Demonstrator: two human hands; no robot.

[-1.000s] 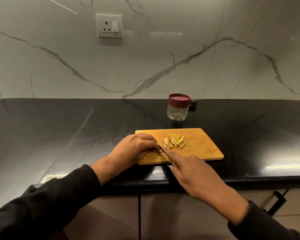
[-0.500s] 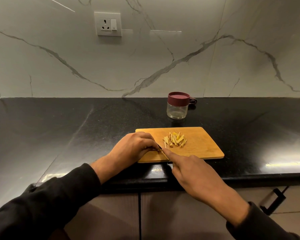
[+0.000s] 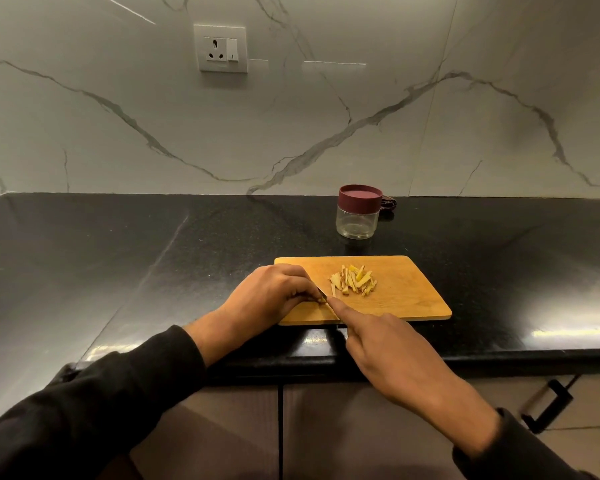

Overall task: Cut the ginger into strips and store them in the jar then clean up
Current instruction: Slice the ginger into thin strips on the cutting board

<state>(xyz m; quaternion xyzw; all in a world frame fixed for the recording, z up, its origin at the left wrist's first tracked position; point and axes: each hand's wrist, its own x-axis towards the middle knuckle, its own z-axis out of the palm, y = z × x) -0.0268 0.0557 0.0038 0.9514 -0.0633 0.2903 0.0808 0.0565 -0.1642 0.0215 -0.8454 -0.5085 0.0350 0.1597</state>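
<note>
A wooden cutting board (image 3: 406,299) lies on the black counter with a small pile of yellow ginger strips (image 3: 354,280) near its middle. My left hand (image 3: 274,296) rests on the board's left part and pinches a small ginger piece (image 3: 322,299). My right hand (image 3: 392,358) grips a knife (image 3: 321,292), the index finger stretched along its back; only the blade's tip shows, at the ginger piece, and the handle is hidden under the hand. Behind the board stands a clear glass jar (image 3: 357,223) with a maroon lid on it.
The black counter (image 3: 153,258) runs left and right, ending at a marble wall with a socket (image 3: 220,48). A small dark object (image 3: 388,204) sits behind the jar. Cabinet doors and a black handle (image 3: 548,403) lie below the counter's front edge.
Both hands stay at the board's left part with only slight shifts; the knife tip keeps working at the small ginger piece. The strip pile and jar have not moved.
</note>
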